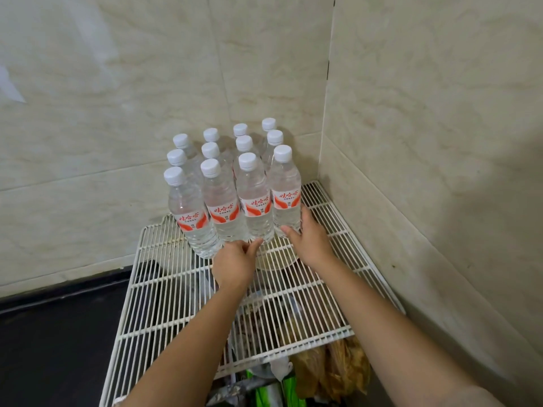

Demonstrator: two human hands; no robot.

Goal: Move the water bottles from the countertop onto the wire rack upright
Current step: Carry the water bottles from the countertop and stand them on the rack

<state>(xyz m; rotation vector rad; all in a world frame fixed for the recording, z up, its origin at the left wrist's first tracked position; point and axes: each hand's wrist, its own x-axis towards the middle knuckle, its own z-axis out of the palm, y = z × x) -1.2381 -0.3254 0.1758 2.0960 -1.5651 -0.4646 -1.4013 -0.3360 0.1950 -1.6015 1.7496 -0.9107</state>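
Twelve water bottles (pixel 232 183) stood on the white wire rack (pixel 176 304), in three rows of four. Every bottle stood straight up, with its white cap on top and its long side running up and down. The red labels on the front row faced the person. The bottles were packed side by side at the back of the rack, in the corner of the tiled walls (pixel 411 142).

The right hand (pixel 308 239) held the front right bottle (pixel 286 195) low down, with the thumb across its front and the fingers curled round its right side. The left hand (pixel 235 262) reached to the bottom of the next bottle (pixel 254 201) on the left. Its curled fingertips touched that bottle, but it could not be told if they pinched it or only touched it.

The front half of the rack was bare wire. A strip of bare rack also ran between the bottles and the right wall. The back row stood near the back wall. To the left of the rack lay the dark countertop (pixel 58 333), lower down. A brown bag (pixel 332 368) and a green packet (pixel 264 392) showed under the rack's front edge.
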